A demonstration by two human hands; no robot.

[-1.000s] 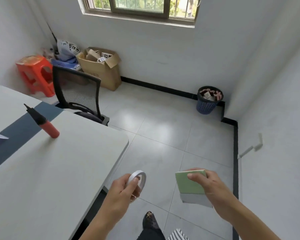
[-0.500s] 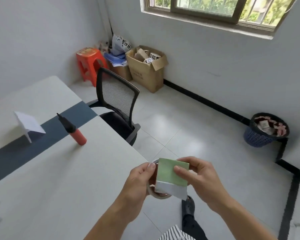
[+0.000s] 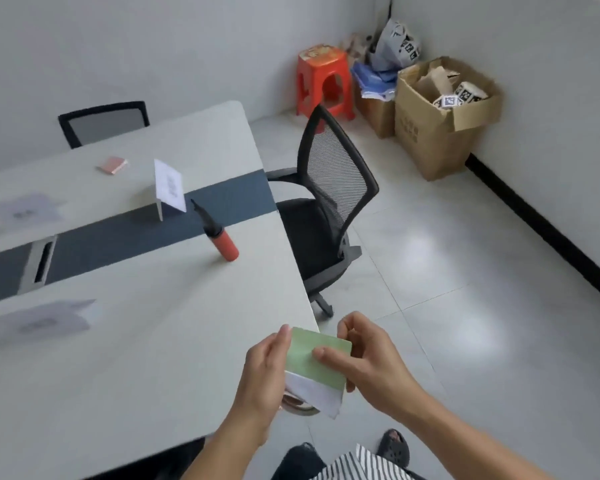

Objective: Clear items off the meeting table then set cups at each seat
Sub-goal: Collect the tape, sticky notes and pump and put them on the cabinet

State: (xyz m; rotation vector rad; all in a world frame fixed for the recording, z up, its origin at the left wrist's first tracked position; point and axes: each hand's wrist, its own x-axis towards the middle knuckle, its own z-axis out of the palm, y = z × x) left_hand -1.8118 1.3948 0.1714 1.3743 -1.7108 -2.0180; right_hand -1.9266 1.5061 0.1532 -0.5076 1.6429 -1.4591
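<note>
Pinching the pad in the right hand, thumb on top. Bracing its other edge with the left hand and, by the look of it, gripping the tape just beneath. Carrying both over the table corner, so clearing only partly done. Leaving, beyond the grip: a paper off to its left, a pump ahead, then a tent card, another paper and a pink block farthest. Seeing no cups anywhere; judging cup-setting not yet begun.
</note>
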